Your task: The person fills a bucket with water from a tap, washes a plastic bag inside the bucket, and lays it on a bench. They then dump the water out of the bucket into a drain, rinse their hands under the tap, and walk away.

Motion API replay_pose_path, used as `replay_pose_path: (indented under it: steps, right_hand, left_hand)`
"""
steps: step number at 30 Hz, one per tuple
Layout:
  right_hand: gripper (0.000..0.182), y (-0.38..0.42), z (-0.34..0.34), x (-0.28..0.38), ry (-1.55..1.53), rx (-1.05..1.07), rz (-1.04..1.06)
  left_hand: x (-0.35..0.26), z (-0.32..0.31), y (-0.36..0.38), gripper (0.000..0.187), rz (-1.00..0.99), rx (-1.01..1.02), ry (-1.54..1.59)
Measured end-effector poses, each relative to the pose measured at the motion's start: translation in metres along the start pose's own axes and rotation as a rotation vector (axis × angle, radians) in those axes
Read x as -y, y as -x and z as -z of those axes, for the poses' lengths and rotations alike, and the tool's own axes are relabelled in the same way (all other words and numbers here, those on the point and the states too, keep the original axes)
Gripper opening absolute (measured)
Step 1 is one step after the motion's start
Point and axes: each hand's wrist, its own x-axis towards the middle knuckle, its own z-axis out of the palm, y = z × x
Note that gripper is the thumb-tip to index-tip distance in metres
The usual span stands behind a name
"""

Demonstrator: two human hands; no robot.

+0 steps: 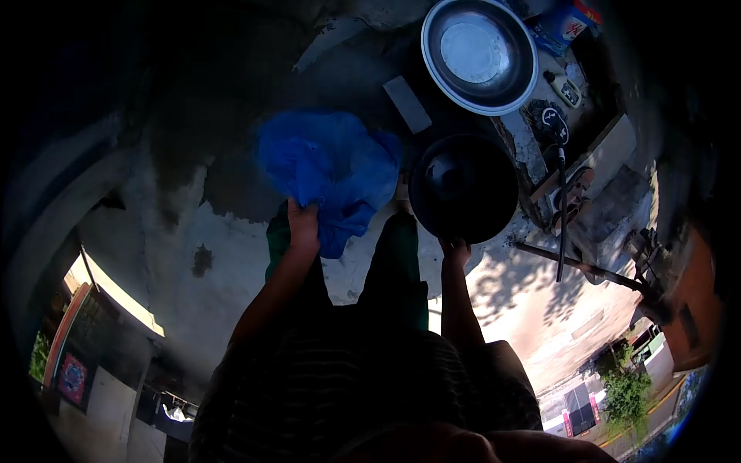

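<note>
A crumpled blue plastic bag (340, 166) hangs in front of my left leg. My left hand (303, 220) grips its near edge with closed fingers. To the right is a round black basin (467, 189), dark inside with a small glint. Its near rim is in my right hand (456, 250), the fingers curled under it and partly hidden. The bag and the basin are side by side, with a narrow gap between them in front of my legs.
A wide metal basin (478, 54) stands beyond the black one. A blue packet (567, 27), a small bottle (565, 89) and a dark brush-like head on a long handle (561, 208) are at the right. A grey block (407, 104) lies on the floor.
</note>
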Motion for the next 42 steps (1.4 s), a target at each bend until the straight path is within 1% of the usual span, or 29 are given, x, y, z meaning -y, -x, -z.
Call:
replay_pose_path:
  steps: [2,4,6,7,9,10,12,14,15,17,19,20,23,24,26,28,29,31,32,33,34,35,37,38,41,42]
  right_hand:
    - [0.042,0.044,-0.018,0.003,0.059,-0.016,0.008]
    - [0.042,0.079,-0.041,-0.002,0.08,-0.014,0.01]
    - [0.043,0.106,-0.076,-0.017,-0.07,0.07,-0.046]
    - [0.043,0.118,-0.097,-0.029,-0.064,0.089,-0.04]
    - [0.044,0.143,-0.144,-0.04,-0.194,0.269,-0.192]
    - [0.044,0.156,-0.17,-0.048,-0.126,0.374,-0.234]
    - [0.044,0.168,-0.249,-0.057,-0.064,0.413,-0.235]
    - [0.043,0.18,-0.332,-0.074,-0.004,0.457,-0.269]
    - [0.041,0.183,-0.378,-0.08,0.004,0.488,-0.281]
    - [0.035,0.229,-0.482,-0.078,0.201,0.508,-0.206]
    - [0.03,0.24,-0.579,-0.089,0.269,0.564,-0.196]
    - [0.027,0.244,-0.626,-0.096,0.273,0.586,-0.193]
    - [0.023,0.239,-0.762,-0.122,0.279,0.653,-0.178]
    - [0.023,0.242,-0.8,-0.131,0.281,0.657,-0.183]
    - [0.022,0.244,-0.876,-0.149,0.289,0.646,-0.125]
    - [0.021,0.247,-0.942,-0.167,0.288,0.699,-0.163]
    - [0.021,0.239,-0.963,-0.178,0.282,0.73,-0.188]
    - [0.023,0.225,-1.001,-0.194,0.274,0.726,-0.209]
    - [0.024,0.238,-1.018,-0.195,0.219,0.806,-0.279]
    - [0.026,0.236,-1.027,-0.197,0.169,0.867,-0.346]
    - [0.03,0.229,-1.037,-0.199,0.272,0.834,-0.312]
    - [0.03,0.232,-1.049,-0.206,0.281,0.817,-0.329]
    - [0.031,0.229,-1.067,-0.204,0.492,0.716,-0.417]
    - [0.031,0.237,-1.073,-0.2,0.496,0.715,-0.419]
    - [0.031,0.265,-1.075,-0.171,0.995,0.719,-0.345]
    - [0.03,0.272,-1.079,-0.157,1.263,0.798,-0.298]
  left_hand:
    - [-0.029,0.029,-0.031,0.054,0.014,-0.013,0.014]
    - [-0.089,0.046,-0.049,0.054,0.026,-0.049,0.031]
    - [-0.137,0.07,-0.075,0.054,0.033,-0.077,0.04]
    - [-0.161,0.089,-0.084,0.054,0.005,-0.07,0.104]
    - [-0.194,0.12,-0.101,0.054,-0.028,-0.066,0.188]
    - [-0.213,0.137,-0.108,0.053,-0.044,-0.106,0.199]
    - [-0.244,0.153,-0.128,0.053,-0.074,-0.141,0.235]
    - [-0.276,0.172,-0.139,0.052,-0.048,-0.273,0.227]
    - [-0.287,0.178,-0.149,0.052,-0.052,-0.27,0.234]
    - [-0.311,0.19,-0.169,0.051,-0.134,-0.264,0.273]
    - [-0.324,0.201,-0.199,0.05,-0.184,-0.292,0.267]
    - [-0.33,0.206,-0.212,0.05,-0.221,-0.32,0.257]
    - [-0.364,0.212,-0.257,0.05,-0.218,-0.346,0.311]
    - [-0.375,0.211,-0.27,0.05,-0.222,-0.352,0.31]
    - [-0.398,0.21,-0.299,0.05,-0.193,-0.463,0.298]
    - [-0.413,0.219,-0.333,0.05,-0.233,-0.474,0.292]
    - [-0.421,0.217,-0.347,0.05,-0.253,-0.468,0.287]
    - [-0.435,0.207,-0.37,0.049,-0.228,-0.498,0.274]
    - [-0.453,0.203,-0.376,0.048,-0.231,-0.521,0.278]
    - [-0.452,0.2,-0.389,0.048,-0.21,-0.544,0.277]
    - [-0.449,0.194,-0.404,0.047,-0.2,-0.524,0.311]
    - [-0.459,0.194,-0.412,0.046,-0.197,-0.503,0.337]
    - [-0.469,0.184,-0.424,0.045,-0.153,-0.537,0.322]
    - [-0.479,0.18,-0.43,0.045,-0.144,-0.563,0.315]
    - [-0.499,0.16,-0.449,0.044,-0.138,-0.531,0.313]
    - [-0.504,0.156,-0.453,0.044,-0.144,-0.526,0.315]
